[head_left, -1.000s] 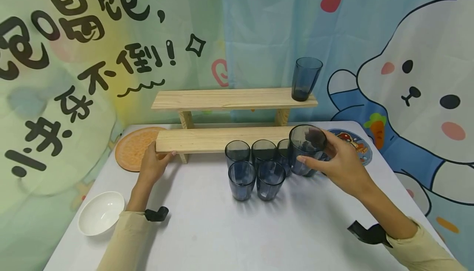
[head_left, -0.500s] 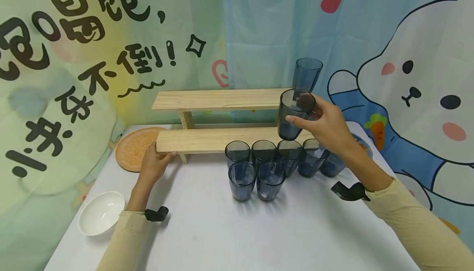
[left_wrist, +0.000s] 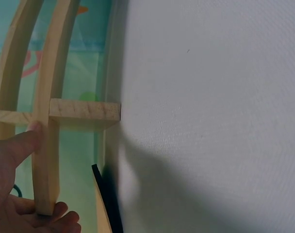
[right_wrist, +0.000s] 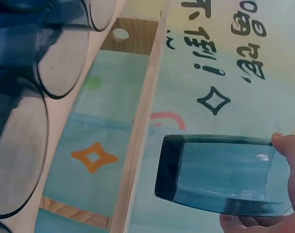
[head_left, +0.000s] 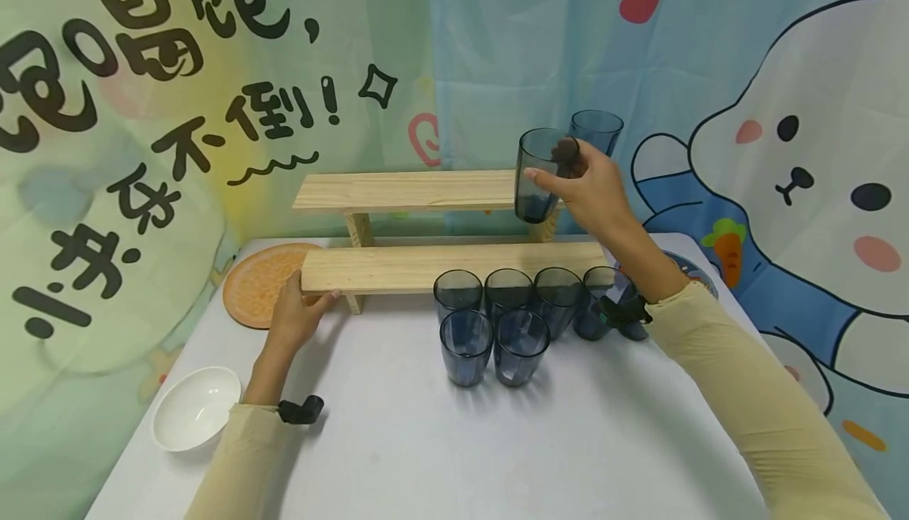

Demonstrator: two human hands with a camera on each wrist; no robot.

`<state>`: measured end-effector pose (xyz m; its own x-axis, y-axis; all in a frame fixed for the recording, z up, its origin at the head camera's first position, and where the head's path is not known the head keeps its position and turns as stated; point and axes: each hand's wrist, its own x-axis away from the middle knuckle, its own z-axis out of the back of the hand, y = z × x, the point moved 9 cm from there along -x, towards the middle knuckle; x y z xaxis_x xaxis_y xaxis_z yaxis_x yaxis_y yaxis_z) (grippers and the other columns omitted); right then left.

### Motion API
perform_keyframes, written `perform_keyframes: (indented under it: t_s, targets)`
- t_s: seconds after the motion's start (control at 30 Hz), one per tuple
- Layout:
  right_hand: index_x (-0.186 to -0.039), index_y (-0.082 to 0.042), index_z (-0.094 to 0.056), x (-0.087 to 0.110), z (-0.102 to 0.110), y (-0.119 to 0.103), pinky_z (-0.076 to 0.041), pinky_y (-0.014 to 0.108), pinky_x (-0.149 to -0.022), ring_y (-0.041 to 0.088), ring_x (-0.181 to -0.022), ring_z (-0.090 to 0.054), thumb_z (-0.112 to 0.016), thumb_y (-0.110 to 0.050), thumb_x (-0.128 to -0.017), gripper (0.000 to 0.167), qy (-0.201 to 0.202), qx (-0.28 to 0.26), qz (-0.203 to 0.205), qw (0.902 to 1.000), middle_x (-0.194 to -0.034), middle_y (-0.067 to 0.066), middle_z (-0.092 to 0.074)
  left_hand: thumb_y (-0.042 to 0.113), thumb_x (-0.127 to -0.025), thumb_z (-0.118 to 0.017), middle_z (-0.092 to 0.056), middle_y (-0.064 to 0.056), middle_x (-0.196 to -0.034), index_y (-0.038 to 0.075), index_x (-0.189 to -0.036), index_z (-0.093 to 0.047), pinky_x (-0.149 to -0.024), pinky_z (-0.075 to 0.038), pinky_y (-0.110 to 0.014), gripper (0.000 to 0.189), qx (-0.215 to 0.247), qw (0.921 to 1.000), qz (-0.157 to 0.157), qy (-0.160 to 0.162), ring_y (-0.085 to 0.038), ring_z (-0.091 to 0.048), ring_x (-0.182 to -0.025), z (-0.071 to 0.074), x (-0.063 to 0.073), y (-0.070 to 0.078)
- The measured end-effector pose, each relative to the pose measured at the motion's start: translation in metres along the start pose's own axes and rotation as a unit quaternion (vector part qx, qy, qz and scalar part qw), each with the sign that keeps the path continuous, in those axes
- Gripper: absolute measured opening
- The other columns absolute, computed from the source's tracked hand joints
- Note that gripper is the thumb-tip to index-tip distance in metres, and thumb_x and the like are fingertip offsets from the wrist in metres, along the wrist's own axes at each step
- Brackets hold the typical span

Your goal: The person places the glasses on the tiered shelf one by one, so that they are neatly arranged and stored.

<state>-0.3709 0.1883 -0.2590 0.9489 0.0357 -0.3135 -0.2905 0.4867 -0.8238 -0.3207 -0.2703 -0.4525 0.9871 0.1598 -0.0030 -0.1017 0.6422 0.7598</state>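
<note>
My right hand (head_left: 595, 192) grips a blue-tinted drinking glass (head_left: 533, 177), thumb and fingers around its sides. The glass is upright and overlaps the front edge of the upper board (head_left: 405, 191) of a two-tier wooden shelf. Behind my hand, another glass (head_left: 596, 127) stands at that board's right end, its lower part hidden. My left hand (head_left: 293, 319) holds the left end of the lower board (head_left: 383, 269); in the left wrist view the thumb (left_wrist: 28, 141) lies on one face, the fingers at the end. Several matching glasses (head_left: 465, 350) stand upright before the shelf, some partly behind my right forearm.
A white bowl (head_left: 196, 409) sits on the table's left side. A round orange mat (head_left: 248, 291) lies by the shelf's left end, and a blue patterned one (head_left: 699, 271) at the right, mostly covered by my arm. A printed curtain (head_left: 497, 54) hangs behind.
My right hand has lifted the glass from above the table glasses, up and leftward to the upper board's height. The left hand stays on the lower board.
</note>
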Motion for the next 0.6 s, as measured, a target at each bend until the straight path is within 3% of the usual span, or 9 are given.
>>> perform_keyframes:
  t_s: [0.33, 0.6]
  targets:
    - [-0.112, -0.012, -0.053, -0.029, -0.007, 0.004, -0.035, 0.040, -0.079, 0.022, -0.088, -0.044, -0.078, -0.054, -0.093, 0.052, 0.050, 0.027, -0.009, 0.9983, -0.094, 0.003, -0.047, 0.032, -0.104, -0.069, -0.030, -0.037, -0.163, -0.012, -0.162, -0.018, -0.125, -0.026, -0.062, 0.089, 0.006, 0.9999, -0.009, 0.000, -0.051, -0.029, -0.153, 0.002, -0.001, 0.001]
    - [-0.119, -0.008, -0.055, -0.042, -0.018, 0.012, -0.038, 0.039, -0.081, 0.019, -0.090, -0.045, -0.078, -0.049, -0.095, 0.052, 0.067, 0.031, -0.017, 0.9971, -0.099, 0.002, -0.050, 0.035, -0.104, -0.069, -0.029, -0.037, -0.163, -0.012, -0.162, -0.017, -0.125, -0.026, -0.062, 0.091, 0.000, 1.0000, -0.006, -0.001, -0.051, -0.029, -0.154, 0.001, -0.002, 0.000]
